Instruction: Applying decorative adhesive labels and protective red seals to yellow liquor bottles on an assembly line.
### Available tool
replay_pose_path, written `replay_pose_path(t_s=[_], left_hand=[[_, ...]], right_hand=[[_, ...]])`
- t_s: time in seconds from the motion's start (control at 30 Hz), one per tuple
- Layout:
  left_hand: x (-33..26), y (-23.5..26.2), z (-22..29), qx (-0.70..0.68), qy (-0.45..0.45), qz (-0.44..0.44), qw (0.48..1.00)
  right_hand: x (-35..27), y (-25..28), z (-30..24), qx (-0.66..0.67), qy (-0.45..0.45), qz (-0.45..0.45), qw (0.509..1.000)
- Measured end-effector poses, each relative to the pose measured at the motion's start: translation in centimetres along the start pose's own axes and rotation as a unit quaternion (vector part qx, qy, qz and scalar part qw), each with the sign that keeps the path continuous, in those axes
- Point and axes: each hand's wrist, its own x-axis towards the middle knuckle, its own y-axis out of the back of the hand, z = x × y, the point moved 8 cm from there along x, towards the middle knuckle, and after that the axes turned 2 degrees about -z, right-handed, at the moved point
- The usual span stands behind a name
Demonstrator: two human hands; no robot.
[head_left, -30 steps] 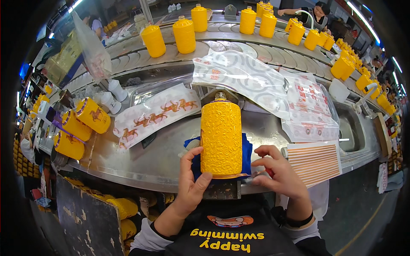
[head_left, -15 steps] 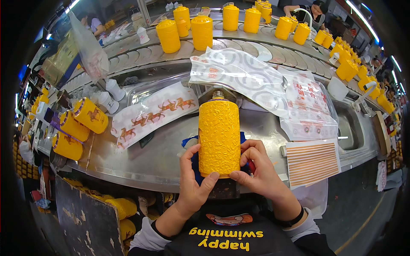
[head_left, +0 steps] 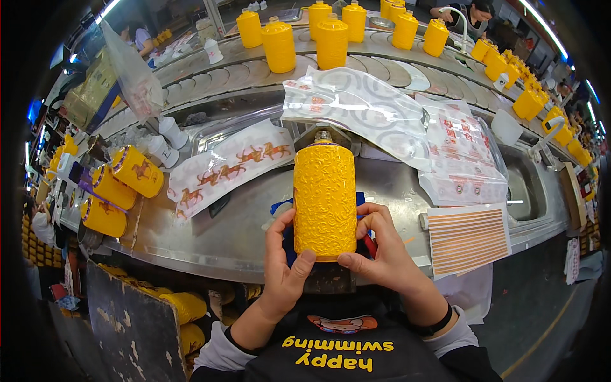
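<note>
A yellow bottle with a raised scroll pattern lies in front of me, its bare neck pointing away. My left hand grips its lower left side, thumb pressed at the base edge. On the other side my right hand has its thumb at the base and its bent fingers along the wall. Beneath the bottle, blue cloth shows at both sides, along with something red near my right fingers. To the left, a clear sheet of brown horse decals rests on the metal worktop.
Horse-decorated yellow bottles lean at the left. Printed clear sheets cover the back, and a striped decal sheet overhangs the front edge at right, near a sink. Beyond, a conveyor carries several yellow bottles. A co-worker sits across.
The bottles on the conveyor have travelled to the right. Both hands keep their hold on the yellow bottle, which has barely shifted.
</note>
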Motion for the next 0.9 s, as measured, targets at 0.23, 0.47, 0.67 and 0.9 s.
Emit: replay_pose_path(t_s=[0.23, 0.47, 0.67, 0.9], left_hand=[[0.0, -0.1, 0.1, -0.010, 0.006, -0.001, 1.000], [-0.1, -0.1, 0.1, 0.005, 0.003, -0.005, 1.000], [-0.1, 0.1, 0.1, 0.010, 0.003, -0.004, 1.000], [-0.1, -0.2, 0.3, 0.038, -0.013, -0.006, 0.999]], right_hand=[[0.1, 0.1, 0.2, 0.023, 0.018, -0.017, 0.999], [0.0, -0.1, -0.1, -0.016, -0.008, 0.006, 1.000], [0.0, 0.0, 0.6, 0.030, 0.002, -0.008, 1.000], [-0.1, -0.1, 0.3, 0.025, 0.010, -0.010, 1.000]])
